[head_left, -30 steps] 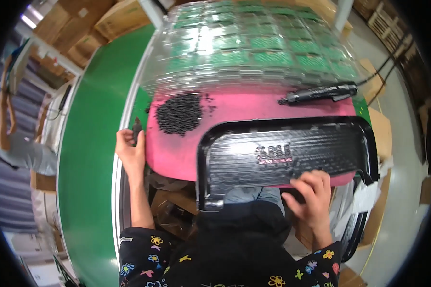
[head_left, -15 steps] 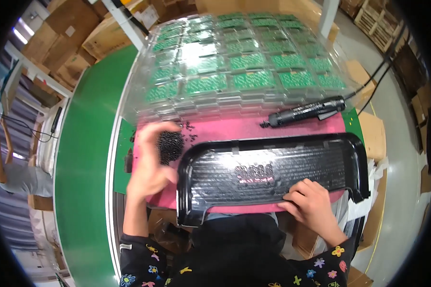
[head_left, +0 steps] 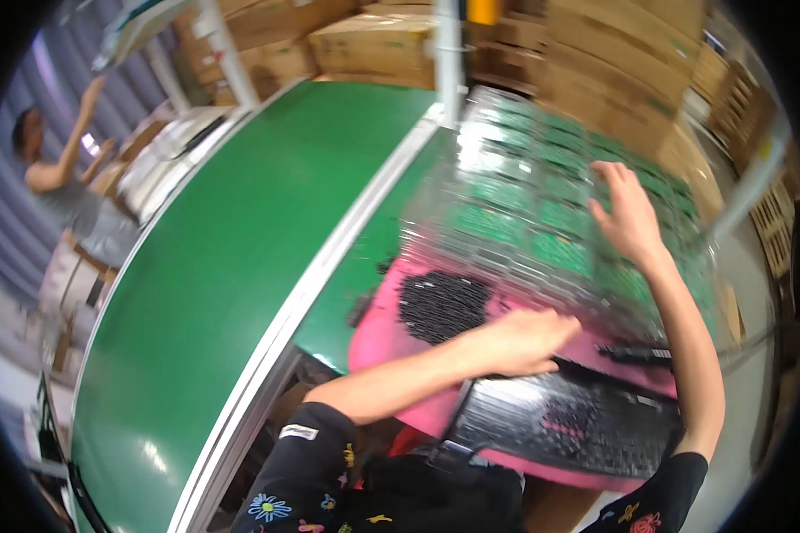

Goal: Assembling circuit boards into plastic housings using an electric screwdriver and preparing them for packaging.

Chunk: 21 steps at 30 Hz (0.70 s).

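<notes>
My right hand (head_left: 629,213) reaches over clear plastic trays (head_left: 542,262) that hold green circuit boards (head_left: 560,251). Its fingers are stretched out, with nothing seen in them. My left hand (head_left: 529,345) hangs above the far edge of a long black plastic cover (head_left: 507,413); motion smears its fingers, so a hold cannot be made out. Beside my left forearm, a heap of small black screws (head_left: 442,305) lies on the pink mat (head_left: 378,342). A black electric screwdriver (head_left: 636,354) rests beyond the cover, partly behind my right forearm.
Left of the mat runs a green conveyor belt (head_left: 213,249) with a pale metal rail (head_left: 329,266). A white post (head_left: 449,62) stands at the trays' far corner. Cardboard boxes (head_left: 373,49) are stacked behind. Across the belt, another person (head_left: 71,191) has raised arms.
The view has swung left. My right hand has left the cover and reached out over the circuit boards. My left hand has moved from beside the screws to over the cover's far edge.
</notes>
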Each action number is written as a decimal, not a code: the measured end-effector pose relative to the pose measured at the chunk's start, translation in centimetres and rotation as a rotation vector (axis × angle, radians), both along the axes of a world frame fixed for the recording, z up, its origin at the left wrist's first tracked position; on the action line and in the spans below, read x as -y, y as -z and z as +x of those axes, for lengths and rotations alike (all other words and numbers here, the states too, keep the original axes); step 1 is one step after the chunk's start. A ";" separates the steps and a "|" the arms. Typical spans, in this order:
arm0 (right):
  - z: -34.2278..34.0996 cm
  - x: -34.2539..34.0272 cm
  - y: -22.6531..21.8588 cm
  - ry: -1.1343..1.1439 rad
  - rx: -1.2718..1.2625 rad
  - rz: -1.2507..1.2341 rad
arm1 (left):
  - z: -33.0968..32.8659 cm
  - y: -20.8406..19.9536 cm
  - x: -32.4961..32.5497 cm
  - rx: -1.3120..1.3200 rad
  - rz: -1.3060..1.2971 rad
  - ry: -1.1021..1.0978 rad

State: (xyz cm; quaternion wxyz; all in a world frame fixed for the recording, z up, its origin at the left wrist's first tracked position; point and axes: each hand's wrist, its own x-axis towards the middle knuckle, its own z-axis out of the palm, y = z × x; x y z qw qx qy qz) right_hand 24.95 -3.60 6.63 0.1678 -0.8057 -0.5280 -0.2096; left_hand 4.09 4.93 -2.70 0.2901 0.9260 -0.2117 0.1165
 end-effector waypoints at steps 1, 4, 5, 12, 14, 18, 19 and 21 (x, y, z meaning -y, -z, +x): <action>1.4 -1.5 0.1 0.037 -0.020 -0.017 | 0.4 0.8 0.1 0.003 0.018 0.029; 6.0 -4.4 1.6 0.110 0.037 -0.080 | 1.1 2.2 0.5 0.055 0.034 0.070; 7.2 -5.1 2.6 0.127 0.022 -0.083 | 1.1 2.4 0.5 0.117 0.028 0.070; 13.1 -9.8 5.9 0.112 -0.247 -0.238 | 1.1 2.4 0.6 0.105 0.037 -0.003; 12.9 -10.7 6.1 0.151 -0.221 -0.282 | 1.3 2.9 0.4 0.106 0.034 0.002; 14.0 -10.8 7.0 0.191 -0.150 -0.301 | 1.3 3.0 0.8 0.127 0.044 0.010; 13.7 -10.9 6.9 0.179 -0.097 -0.327 | 1.3 2.7 0.9 0.119 0.035 0.004; 12.9 -11.0 6.9 0.158 0.007 -0.328 | 1.1 2.3 0.6 0.124 0.048 0.008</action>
